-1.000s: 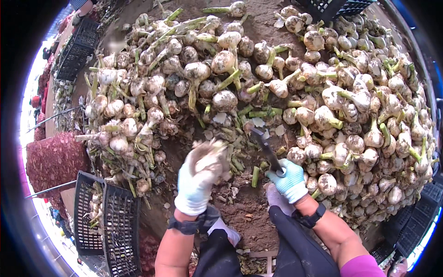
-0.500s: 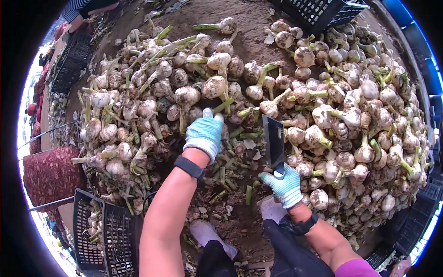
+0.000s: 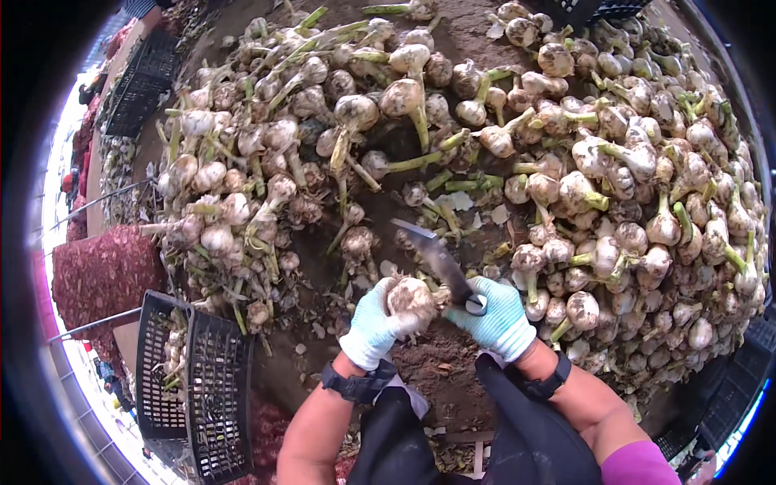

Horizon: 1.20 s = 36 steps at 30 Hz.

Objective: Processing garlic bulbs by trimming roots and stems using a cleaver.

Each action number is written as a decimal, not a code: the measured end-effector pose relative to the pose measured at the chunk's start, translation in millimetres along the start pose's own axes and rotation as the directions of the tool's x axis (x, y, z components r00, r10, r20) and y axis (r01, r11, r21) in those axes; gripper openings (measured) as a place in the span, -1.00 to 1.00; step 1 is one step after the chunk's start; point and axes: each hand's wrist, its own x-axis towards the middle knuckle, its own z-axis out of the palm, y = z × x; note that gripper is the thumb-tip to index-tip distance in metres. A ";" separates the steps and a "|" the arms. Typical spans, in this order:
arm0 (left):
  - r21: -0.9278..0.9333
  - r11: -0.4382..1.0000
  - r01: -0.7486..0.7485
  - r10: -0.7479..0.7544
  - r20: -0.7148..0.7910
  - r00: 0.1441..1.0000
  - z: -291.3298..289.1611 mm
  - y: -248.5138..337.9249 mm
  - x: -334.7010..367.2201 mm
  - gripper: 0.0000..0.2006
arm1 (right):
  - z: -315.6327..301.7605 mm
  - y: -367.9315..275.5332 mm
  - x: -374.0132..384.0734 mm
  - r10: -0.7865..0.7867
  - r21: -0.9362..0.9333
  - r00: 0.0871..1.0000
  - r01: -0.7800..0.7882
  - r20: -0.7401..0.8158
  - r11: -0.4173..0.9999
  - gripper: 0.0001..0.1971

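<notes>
Bare dirt floor (image 3: 440, 368) underneath; black crate (image 3: 190, 380) and red mesh sack (image 3: 101, 275) left of there; daylight along left rim.

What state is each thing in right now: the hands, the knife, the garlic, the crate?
Left hand: gloved, closed around a garlic bulb.
Garlic bulb: held, dirty, beside the blade.
Right hand: gloved, gripping the knife handle.
Knife: blade bare, pointing away from the person.
Garlic pile: heaped loose, green stems on.
Black crate: tilted, partly filled.
</notes>
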 end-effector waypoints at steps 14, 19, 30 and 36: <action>0.115 0.950 -0.292 0.293 0.008 0.956 -3.2 -20.3 -37.2 -0.67 | 5.6 -26.4 -26.2 -0.397 -0.340 0.903 0.429 0.162 0.837 -0.80; -0.053 0.992 -0.112 0.100 -0.191 0.976 0.7 -14.2 -36.0 -0.76 | 10.6 -24.7 -31.7 -0.475 -0.484 0.846 0.530 0.242 0.697 -0.72; 0.247 0.952 -0.184 0.222 -0.139 0.965 0.5 -18.7 -38.9 -0.71 | 14.6 -13.3 -26.5 -0.523 -0.361 0.824 0.566 0.219 0.741 -0.67; -0.053 0.998 0.043 -0.037 0.106 0.994 15.8 -2.7 -62.4 -0.66 | 20.2 24.1 -6.6 -0.371 -0.482 0.921 0.379 0.116 0.790 -0.78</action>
